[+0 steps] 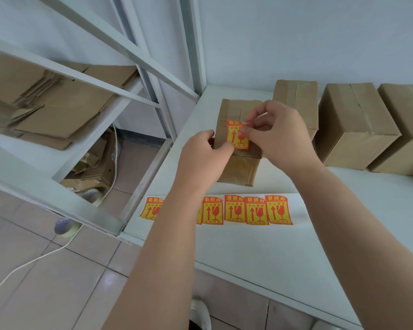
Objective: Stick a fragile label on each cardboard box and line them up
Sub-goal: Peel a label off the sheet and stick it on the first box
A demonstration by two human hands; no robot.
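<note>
A taped cardboard box [234, 110] stands on the white table [284, 246] in front of me. Over its top both my hands hold one red and yellow fragile label [234, 133]. My left hand [204, 158] pinches the label's lower left edge. My right hand [279, 134] pinches its upper right corner, where a thin backing seems to peel away. A row of several more fragile labels [255, 210] lies on the table nearer to me, partly under my left forearm. Three more boxes stand behind: one [296, 96], another [353, 125] and a third [410, 120] at the right edge.
A white metal shelf frame [86, 77] stands to the left, holding flattened cardboard [57, 103]. On the tiled floor below lie cardboard scraps [96, 167], tape rolls [63, 226] and a white cable [34, 260]. A white wall lies behind the table.
</note>
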